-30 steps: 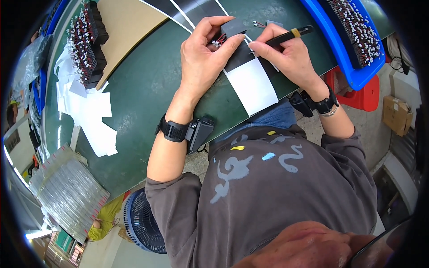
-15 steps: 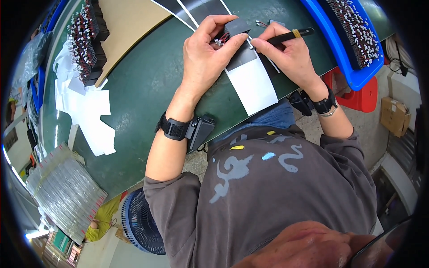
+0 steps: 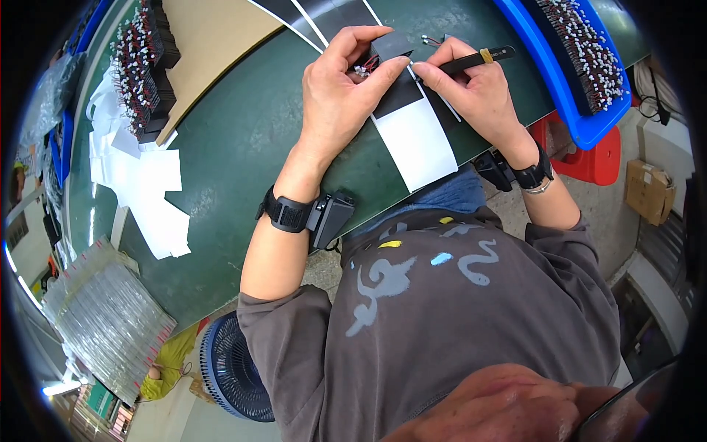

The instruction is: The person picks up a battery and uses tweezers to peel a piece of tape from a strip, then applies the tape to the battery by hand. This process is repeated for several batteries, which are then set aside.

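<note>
My left hand (image 3: 335, 92) is closed around a dark grey block (image 3: 390, 44) with thin red wires and small white connectors (image 3: 364, 68) at its side. In my right hand (image 3: 475, 92) are black tweezers (image 3: 468, 60) with a yellow band; their tips meet the block's near edge beside my left thumb, where fine detail is hidden by the fingers. Under both hands lies a strip, black (image 3: 400, 99) at its upper part, with a white sheet (image 3: 417, 144) reaching to the table's front edge. Another small wired piece (image 3: 434, 39) lies just beyond my right hand.
On the green table (image 3: 236, 147), a brown board (image 3: 213, 44) carries rows of wired black blocks (image 3: 143, 74). White paper scraps (image 3: 143, 184) lie at left. A blue tray (image 3: 545, 66) with more wired blocks stands at right, above a red stool (image 3: 600, 158). A fan (image 3: 232, 368) stands below.
Both hands stay almost in place. The tweezers have shifted very slightly left, and the strip's upper part looks darker than before.
</note>
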Action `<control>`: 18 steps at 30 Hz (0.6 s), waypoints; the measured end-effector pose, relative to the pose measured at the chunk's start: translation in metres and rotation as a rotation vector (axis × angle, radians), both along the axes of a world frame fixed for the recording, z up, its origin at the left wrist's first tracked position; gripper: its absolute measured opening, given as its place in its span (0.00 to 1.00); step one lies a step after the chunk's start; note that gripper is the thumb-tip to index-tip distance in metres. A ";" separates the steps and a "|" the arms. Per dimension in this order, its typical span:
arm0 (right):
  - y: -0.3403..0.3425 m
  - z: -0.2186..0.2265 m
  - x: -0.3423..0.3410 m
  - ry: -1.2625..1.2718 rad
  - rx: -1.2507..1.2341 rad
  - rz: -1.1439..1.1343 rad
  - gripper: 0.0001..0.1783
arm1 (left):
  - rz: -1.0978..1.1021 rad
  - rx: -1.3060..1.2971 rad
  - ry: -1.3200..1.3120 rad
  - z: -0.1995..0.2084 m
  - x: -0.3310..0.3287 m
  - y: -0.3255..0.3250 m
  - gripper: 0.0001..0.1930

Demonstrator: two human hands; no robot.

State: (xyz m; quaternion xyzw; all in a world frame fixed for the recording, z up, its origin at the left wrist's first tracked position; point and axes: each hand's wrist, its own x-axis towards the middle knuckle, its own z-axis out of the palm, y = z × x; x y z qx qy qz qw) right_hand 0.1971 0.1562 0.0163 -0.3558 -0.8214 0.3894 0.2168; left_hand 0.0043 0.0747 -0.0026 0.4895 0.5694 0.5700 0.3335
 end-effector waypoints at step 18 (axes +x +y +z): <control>0.004 0.013 -0.010 0.692 -0.522 -0.054 0.12 | -0.033 -0.037 0.075 0.001 0.001 -0.004 0.19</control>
